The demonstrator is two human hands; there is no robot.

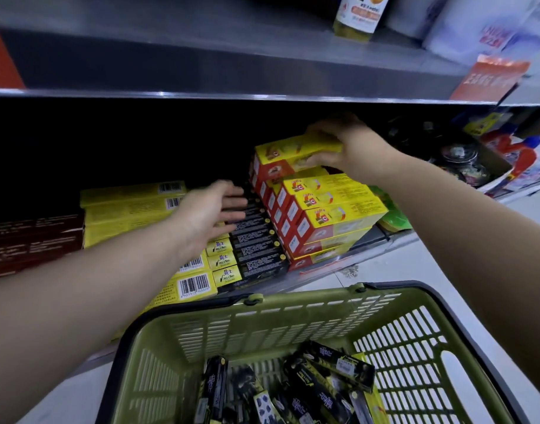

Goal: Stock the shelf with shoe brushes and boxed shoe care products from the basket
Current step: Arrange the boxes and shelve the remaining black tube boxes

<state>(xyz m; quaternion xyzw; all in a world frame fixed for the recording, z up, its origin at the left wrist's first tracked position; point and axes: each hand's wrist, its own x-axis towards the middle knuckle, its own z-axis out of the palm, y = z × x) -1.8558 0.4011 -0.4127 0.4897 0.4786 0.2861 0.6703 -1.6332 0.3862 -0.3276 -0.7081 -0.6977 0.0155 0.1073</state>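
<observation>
Yellow-and-red box (296,151): lies flat as the topmost of a stack of matching boxes (333,209) on the lower shelf (365,238); its right end sits inside the right grip.
Right grip (345,145): fingers curled over the box's far edge, thumb on the near side, clamped on that end; the rest of the box juts out to the left.
Left grip (213,209): fingers straight, holding nothing, over the row of black boxes (256,237) just left of the stack; contact cannot be told.
Green basket (293,304): before the shelf, nearest the camera, with black-and-yellow boxes (323,377) jumbled inside.
Yellow barcode boxes (131,206): stacked left of the left grip.
</observation>
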